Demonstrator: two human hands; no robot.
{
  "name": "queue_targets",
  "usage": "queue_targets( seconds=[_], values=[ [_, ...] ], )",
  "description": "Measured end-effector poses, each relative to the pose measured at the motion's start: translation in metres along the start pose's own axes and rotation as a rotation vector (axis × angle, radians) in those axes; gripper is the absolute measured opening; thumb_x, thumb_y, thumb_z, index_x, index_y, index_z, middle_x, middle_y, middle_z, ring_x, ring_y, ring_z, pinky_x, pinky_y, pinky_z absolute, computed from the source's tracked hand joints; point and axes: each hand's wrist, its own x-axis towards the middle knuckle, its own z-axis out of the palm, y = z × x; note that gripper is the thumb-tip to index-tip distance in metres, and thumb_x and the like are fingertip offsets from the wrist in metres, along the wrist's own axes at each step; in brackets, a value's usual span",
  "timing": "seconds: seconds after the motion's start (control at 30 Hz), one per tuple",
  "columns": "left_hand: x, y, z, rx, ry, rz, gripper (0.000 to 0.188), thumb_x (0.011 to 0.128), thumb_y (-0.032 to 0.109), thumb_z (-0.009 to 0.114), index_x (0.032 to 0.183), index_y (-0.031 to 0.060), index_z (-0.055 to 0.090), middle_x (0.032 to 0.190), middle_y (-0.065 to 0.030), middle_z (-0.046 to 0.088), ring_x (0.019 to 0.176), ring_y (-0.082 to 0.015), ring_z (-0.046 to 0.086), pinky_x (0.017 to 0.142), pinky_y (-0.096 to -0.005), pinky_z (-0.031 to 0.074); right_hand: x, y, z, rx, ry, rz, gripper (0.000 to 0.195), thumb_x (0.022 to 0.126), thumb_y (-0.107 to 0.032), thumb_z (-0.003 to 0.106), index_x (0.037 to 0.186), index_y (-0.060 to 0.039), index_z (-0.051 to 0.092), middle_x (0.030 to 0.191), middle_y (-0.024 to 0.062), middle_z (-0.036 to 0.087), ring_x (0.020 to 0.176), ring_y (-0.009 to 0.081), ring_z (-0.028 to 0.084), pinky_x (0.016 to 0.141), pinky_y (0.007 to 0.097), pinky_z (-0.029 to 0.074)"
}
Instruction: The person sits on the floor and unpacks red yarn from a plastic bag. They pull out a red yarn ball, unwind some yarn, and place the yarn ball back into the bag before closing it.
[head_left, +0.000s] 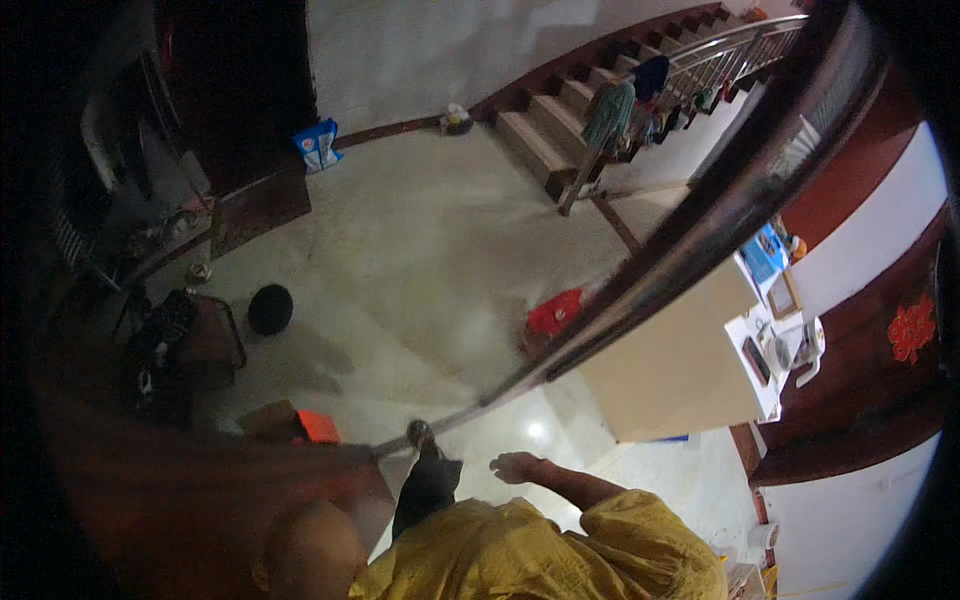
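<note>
My right hand (514, 467) hangs beside my body, fingers loosely bent, holding nothing that I can see. The arm comes from a yellow sleeve. On the left, a blurred bare part of my left arm (319, 544) shows; its hand is out of view. Between the arms is my yellow shirt (487, 551), with a black trouser leg (427, 491) below it. A dark, glossy edge (660, 240), perhaps of a door or frame, crosses the view diagonally. Ahead lies a pale, shiny floor (420, 247).
Stairs (536, 139) with a metal railing (739, 56) and hanging cloths rise ahead right. A table (675, 367) holding a jug (810, 345) stands right. A red item (553, 313), a round black stool (270, 309), a chair (210, 334) and a blue bag (318, 145) are around the floor.
</note>
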Motion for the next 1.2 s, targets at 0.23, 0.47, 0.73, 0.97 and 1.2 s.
queue_targets(
  seconds=[0.23,0.47,0.73,0.97,1.2],
  values=[
    [0.075,-0.105,-0.039,-0.026,-0.037,-0.081,0.016,0.082,0.008,0.067,0.097,0.0040,0.062,0.119,-0.0155,0.055,0.106,-0.0246,0.056,0.083,-0.0335,0.049,0.144,0.008,-0.134,0.046,-0.086,0.054,0.030,0.090,-0.030,0.053,0.109,-0.0076,0.058,0.099,0.0201,0.065,0.097,0.0377,0.062,0.080,0.0500,0.050],
    [0.128,-0.209,-0.030,-0.293,-0.069,-0.115,0.017,0.082,0.005,0.068,0.098,0.0041,0.063,0.120,-0.0147,0.055,0.106,-0.0239,0.057,0.081,-0.0324,0.050,0.202,0.201,-0.163,-0.352,0.048,0.105,0.028,0.080,-0.024,0.061,0.098,-0.0034,0.065,0.093,0.0168,0.067,0.080,0.0334,0.066,0.069,0.0445,0.053],
    [0.160,-0.334,-0.055,-0.137,-0.125,-0.329,0.018,0.082,0.002,0.069,0.099,0.0042,0.064,0.121,-0.0138,0.055,0.106,-0.0231,0.057,0.080,-0.0311,0.051,0.280,0.169,-0.247,-0.167,-0.235,0.246,0.021,0.079,-0.013,0.057,0.090,-0.0011,0.071,0.088,0.0164,0.069,0.080,0.0314,0.068,0.071,0.0446,0.054],
    [0.213,-0.442,-0.081,0.036,-0.296,-0.448,0.019,0.082,0.002,0.072,0.100,0.0051,0.066,0.122,-0.0132,0.055,0.103,-0.0209,0.058,0.079,-0.0296,0.051,0.292,0.261,-0.212,-0.434,-0.234,-0.069,0.030,0.079,-0.022,0.066,0.100,-0.0016,0.066,0.102,0.0151,0.066,0.091,0.0320,0.065,0.077,0.0418,0.054],
    [0.149,-0.544,-0.196,0.379,-0.093,-0.892,0.013,0.085,0.010,0.071,0.096,0.0049,0.069,0.109,-0.0106,0.061,0.085,-0.0159,0.063,0.075,-0.0286,0.052,0.337,0.247,-0.326,0.344,-0.043,0.264,0.025,0.087,-0.022,0.056,0.102,-0.0071,0.069,0.089,0.0160,0.071,0.065,0.0268,0.072,0.065,0.0359,0.056]
  ],
)
